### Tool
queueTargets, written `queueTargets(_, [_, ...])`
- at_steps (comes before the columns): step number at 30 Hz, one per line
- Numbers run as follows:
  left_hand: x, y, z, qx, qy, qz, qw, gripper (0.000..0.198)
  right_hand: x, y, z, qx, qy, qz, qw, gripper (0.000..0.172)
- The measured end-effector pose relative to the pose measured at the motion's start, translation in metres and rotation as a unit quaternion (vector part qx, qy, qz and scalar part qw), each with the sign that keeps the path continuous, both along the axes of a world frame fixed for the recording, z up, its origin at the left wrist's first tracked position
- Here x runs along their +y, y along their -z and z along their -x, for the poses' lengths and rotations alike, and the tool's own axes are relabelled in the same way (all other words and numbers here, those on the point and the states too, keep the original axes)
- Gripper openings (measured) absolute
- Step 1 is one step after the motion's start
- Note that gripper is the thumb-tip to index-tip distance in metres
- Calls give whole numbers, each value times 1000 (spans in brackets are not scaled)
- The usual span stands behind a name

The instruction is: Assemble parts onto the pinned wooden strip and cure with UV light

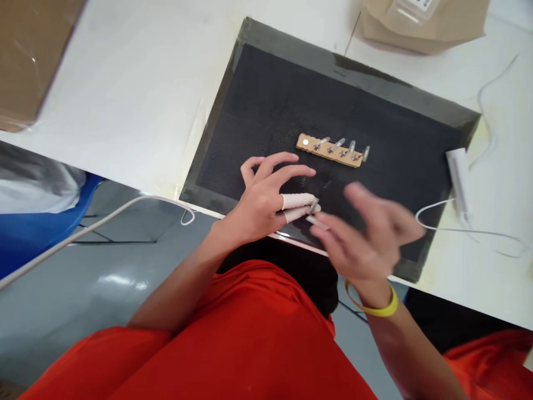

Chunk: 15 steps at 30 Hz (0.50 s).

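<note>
My left hand (266,195) rests over the black mat, two of its fingers in white finger covers. Those covered fingertips pinch a small metallic piece (313,206), too small to name exactly. Beside it my right hand (370,233), partly blurred, holds a small translucent strip (318,223) between its fingertips, close to the left fingertips. Beyond both hands lies a tan notched bar (310,145) with a white dot at its left end. Several small metal parts with translucent sleeves (338,145) stick out from the bar at a slant.
The black mat (266,100) with taped edges lies on a white table (137,100). A white device (459,180) with a cable sits at its right edge. Brown paper (449,28) with a clear container is at the back right, brown cardboard (33,55) at the far left.
</note>
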<state>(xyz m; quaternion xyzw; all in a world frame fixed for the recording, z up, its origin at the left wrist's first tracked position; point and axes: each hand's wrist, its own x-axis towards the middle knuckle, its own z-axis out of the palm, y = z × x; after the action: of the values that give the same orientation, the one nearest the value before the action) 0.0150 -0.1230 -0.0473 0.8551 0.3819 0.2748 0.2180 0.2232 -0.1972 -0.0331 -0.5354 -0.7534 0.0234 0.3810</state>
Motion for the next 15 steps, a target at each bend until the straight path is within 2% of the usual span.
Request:
queueTargets(2, [0, 0, 0, 8, 2, -4, 1000, 23, -1, 0, -2, 26, 62, -17, 998, 33])
queueTargets(3, [0, 0, 0, 13, 4, -5, 1000, 24, -1, 0, -2, 16, 62, -28, 998, 32])
queueTargets(6, [0, 1, 0, 10, 14, -16, 1000, 22, -1, -1, 0, -64, -38, -44, 996, 35])
queueTargets(7, [0, 0, 0, 5, 16, -20, 1000, 22, -1, -2, 1, -53, -31, -50, 997, 34])
queueTargets(10, [0, -1, 1, 1, 17, -21, 1000, 21, 1, -4, 5, 66, 73, -39, 994, 33])
queueTargets(11, [0, -1, 1, 4, 20, -18, 1000, 21, 1, -4, 6, 68, 62, -31, 995, 33])
queueTargets(13, [0, -2, 1, 8, 27, -17, 999, 22, 1, -4, 5, -14, -32, -39, 999, 33])
queueTargets(14, [0, -1, 2, 7, 29, -19, 999, 22, 0, -4, 4, -43, -55, -48, 996, 34])
queueTargets(15, [0, -1, 1, 4, 27, -23, 999, 22, 0, -4, 3, -34, -46, -32, 998, 33])
